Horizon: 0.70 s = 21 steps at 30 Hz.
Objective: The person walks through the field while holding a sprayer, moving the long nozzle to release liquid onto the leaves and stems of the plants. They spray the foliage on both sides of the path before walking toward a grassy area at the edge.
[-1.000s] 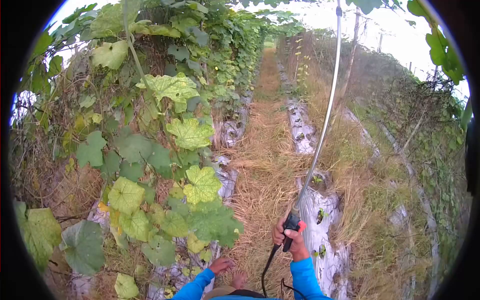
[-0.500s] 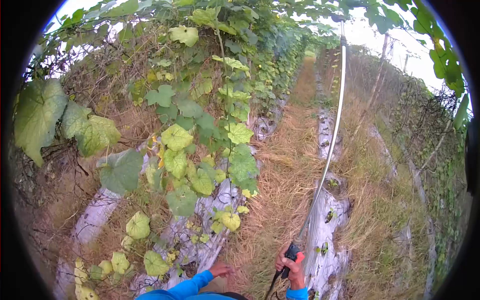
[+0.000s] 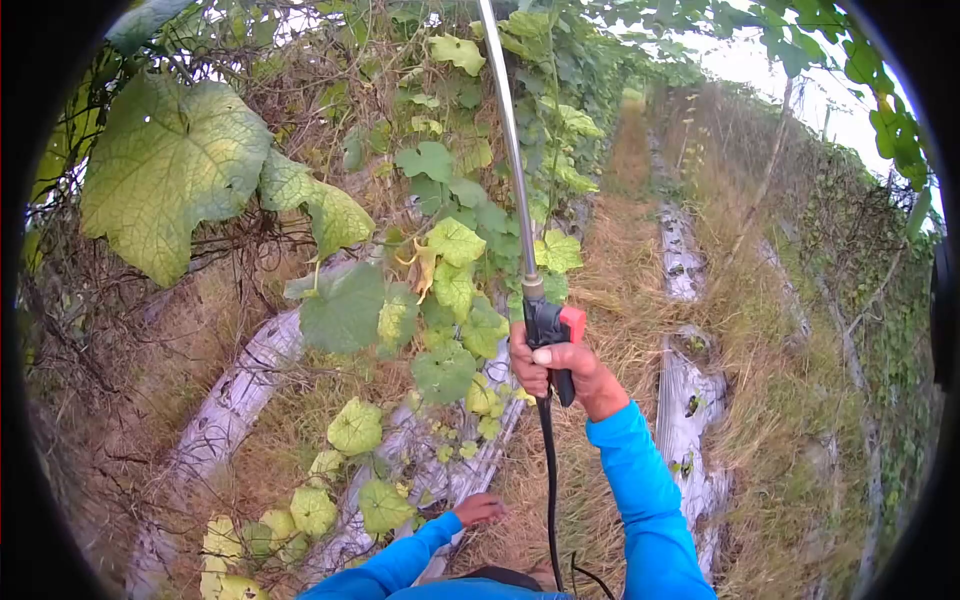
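My right hand (image 3: 565,370) is wrapped round the black handle of a spray wand (image 3: 548,325) with a red part at its top right, the thumb lying across it. From the handle a long metal tube (image 3: 515,160) rises and leans slightly left, passing out of view at the top. A black hose (image 3: 551,480) hangs below the grip. Low in front of my body, my left hand (image 3: 482,508) is free, its fingers loosely extended over the strip of plastic sheeting. Yellowing vine leaves (image 3: 455,290) hang just left of the handle.
Large leaves (image 3: 180,165) hang close at the upper left among dry, tangled vines. Rows of silvery plastic sheeting (image 3: 240,385) run along the ground. A dry grass path (image 3: 620,240) leads away between them. More vines (image 3: 870,300) and a leaning pole (image 3: 765,180) stand at the right.
My right hand has lifted the spray wand up and left, and its tube now leans left instead of right. My left hand has shifted slightly right in view. The leaves at left look nearer.
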Tool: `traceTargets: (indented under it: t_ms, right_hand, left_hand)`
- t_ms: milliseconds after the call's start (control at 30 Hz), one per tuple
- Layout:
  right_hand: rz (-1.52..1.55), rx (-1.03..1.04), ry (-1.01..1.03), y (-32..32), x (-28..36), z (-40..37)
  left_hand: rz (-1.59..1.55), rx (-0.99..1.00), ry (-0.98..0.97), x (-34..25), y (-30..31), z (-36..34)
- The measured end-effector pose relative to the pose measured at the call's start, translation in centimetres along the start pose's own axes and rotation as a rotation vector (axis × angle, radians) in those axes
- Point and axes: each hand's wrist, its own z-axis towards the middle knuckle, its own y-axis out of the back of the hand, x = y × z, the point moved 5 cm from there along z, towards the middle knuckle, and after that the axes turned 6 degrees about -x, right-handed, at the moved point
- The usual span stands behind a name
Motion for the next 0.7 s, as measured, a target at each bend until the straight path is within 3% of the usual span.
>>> traceTargets:
  t_ms: [100, 167, 500, 633, 700]
  right_hand:
    - [0.104, 0.224, -0.068, -3.1, 2.9, 5.7]
    - [0.066, 0.258, -0.072, -4.5, 4.8, 8.3]
    - [0.069, 0.253, -0.026, -9.6, 8.6, 13.5]
    - [0.000, 0.130, 0.023, -10.1, 9.0, 14.5]
    - [-0.107, -0.098, 0.103, -10.0, 9.3, 14.4]
  left_hand:
    - [-0.048, -0.019, 0.038, 0.6, 0.5, -3.6]
    - [-0.115, -0.086, 0.108, 1.8, 0.3, -5.5]
    - [-0.177, -0.068, 0.089, 2.4, -0.3, -10.9]
    - [-0.102, -0.149, 0.050, 1.9, 1.0, -13.5]
    - [-0.090, -0.190, 0.036, 2.2, 1.4, -15.1]
